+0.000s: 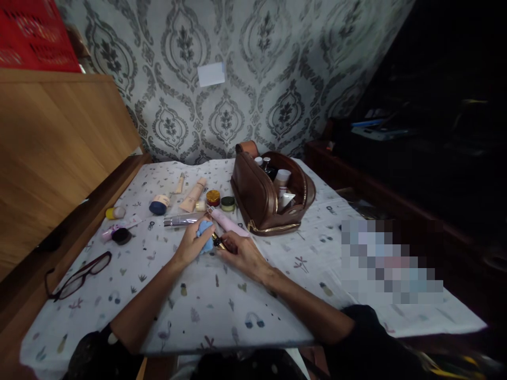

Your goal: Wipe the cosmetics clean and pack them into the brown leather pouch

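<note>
Open tablecloth (206, 303) nearest, pink tube (228, 221) (and bag (253, 184)) blocking beyond.

Wallpaper (225, 116) is grey damask on pale silvery white, kinda fancy, while the tablecloth (245, 301) is white with tiny flamingos, pineapples and rainbows all over lol. Toiletry bag (253, 184) is chocolate brown, zipper (275, 228) gold. The cloth (205, 236) is baby blue, and the small item (217, 240) next to it looks black and gold, but it's mostly covered so don't quote me. Also got a pastel pink tube (227, 221), a silvery tube (182, 219), a peachy tube (193, 195), a navy-and-cream jar (159, 205), and dark reddish-brown eyeglasses (81, 277).
</note>
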Tool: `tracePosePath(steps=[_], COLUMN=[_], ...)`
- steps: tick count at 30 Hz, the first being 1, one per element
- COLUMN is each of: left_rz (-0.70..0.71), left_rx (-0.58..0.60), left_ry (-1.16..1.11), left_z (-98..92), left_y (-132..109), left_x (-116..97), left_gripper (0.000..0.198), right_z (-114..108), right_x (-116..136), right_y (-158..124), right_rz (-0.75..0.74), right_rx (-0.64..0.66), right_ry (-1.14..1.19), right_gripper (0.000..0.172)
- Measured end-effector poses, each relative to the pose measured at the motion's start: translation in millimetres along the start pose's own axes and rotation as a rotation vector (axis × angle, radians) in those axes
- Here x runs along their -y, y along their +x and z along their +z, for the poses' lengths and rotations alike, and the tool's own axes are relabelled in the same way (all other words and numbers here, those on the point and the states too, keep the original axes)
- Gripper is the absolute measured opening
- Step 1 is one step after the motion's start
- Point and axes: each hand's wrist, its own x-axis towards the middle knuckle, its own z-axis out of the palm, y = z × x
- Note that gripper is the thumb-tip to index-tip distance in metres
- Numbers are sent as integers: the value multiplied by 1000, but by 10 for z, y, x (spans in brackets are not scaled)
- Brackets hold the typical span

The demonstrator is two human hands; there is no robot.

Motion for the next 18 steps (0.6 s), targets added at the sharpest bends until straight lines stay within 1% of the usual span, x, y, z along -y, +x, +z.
tracePosePath(steps=[1,3,6,8,12,15,18], left_rz=[5,9,16,16,1,-13,-90], left_rx=[2,13,11,5,1,-3,59], left_ry=[-5,-21,-43,-59,-101,-139,-215], left_z=[-2,-6,-10,-9,-7,-23,-58], left_y=[0,-3,-10,-13,-6,0,-1], left_x=[2,6,6,3,22,59,84], left_gripper=[30,30,31,33,36,39,42], right_z=[0,-3,-19,-34,-62,-84,-103], right_x=[-9,-14,4,23,52,69,81], right_y=[6,18,31,34,29,17,5], right_rz=[7,39,137,199,272,279,246], right_rx=[15,75,196,254,310,403,467], right_ry=[61,230,485,584,706,770,740], right_gripper=[20,29,45,50,53,50,49])
